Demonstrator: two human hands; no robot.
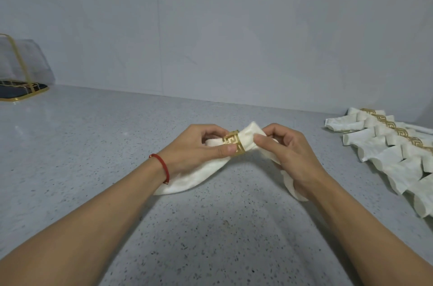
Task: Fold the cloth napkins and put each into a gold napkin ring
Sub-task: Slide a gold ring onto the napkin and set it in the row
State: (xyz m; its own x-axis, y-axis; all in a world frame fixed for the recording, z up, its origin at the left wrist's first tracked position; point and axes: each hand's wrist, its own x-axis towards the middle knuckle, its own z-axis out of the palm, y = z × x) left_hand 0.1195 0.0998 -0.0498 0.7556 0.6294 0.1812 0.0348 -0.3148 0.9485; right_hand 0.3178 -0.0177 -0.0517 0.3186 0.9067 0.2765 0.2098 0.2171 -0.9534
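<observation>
A single wide-angle view from the person's head looks forward and down, close over a grey speckled counter, facing a wall just behind it.

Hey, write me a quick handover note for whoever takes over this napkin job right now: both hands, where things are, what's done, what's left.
Left hand: pinches the gold napkin ring, thumb on its front.
Right hand: grips the white napkin just beyond the ring.
Position: napkin is threaded through the ring and held just above the grey counter; its tails hang down on both sides.
Done: a row of ringed napkins lies on the counter to the right.
Left: probably centre the ring on this napkin, then set it with the row. No unfolded napkins or spare rings are in view.
</observation>
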